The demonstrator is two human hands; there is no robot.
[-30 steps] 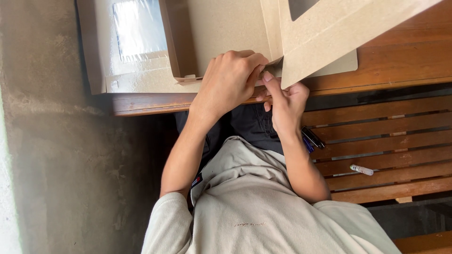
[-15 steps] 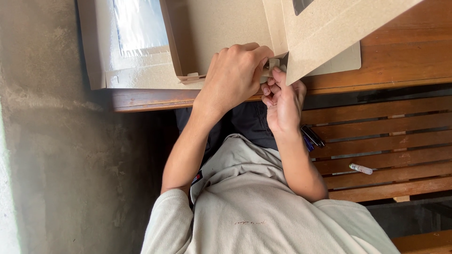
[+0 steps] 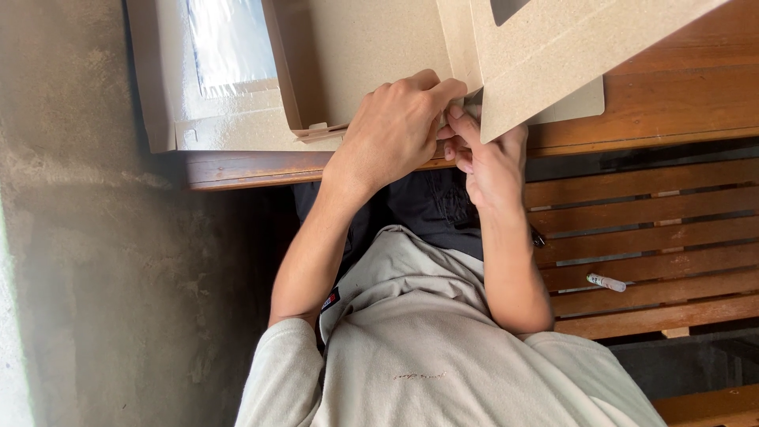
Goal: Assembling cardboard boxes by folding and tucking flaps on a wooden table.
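A beige cardboard box (image 3: 371, 47), partly unfolded, lies on a wooden table (image 3: 656, 103). Its left panel has a clear plastic window (image 3: 229, 43). A large loose flap (image 3: 569, 55) with a cut-out sticks out to the upper right. My left hand (image 3: 395, 130) is curled over the box's near edge, thumb and fingers pinching the card where the flap meets the box. My right hand (image 3: 490, 162) comes up from below the table edge. Its fingertips pinch the same spot, touching my left hand. What lies between the fingertips is hidden.
A wooden slatted bench (image 3: 648, 237) runs under the table at right, with a small white pen-like object (image 3: 606, 282) on a slat. Bare concrete (image 3: 95, 277) fills the left side. My light shirt and dark trousers occupy the lower middle.
My right hand has shifted its fingers up against the flap's corner. My left hand has tightened its pinch there. The box has barely moved.
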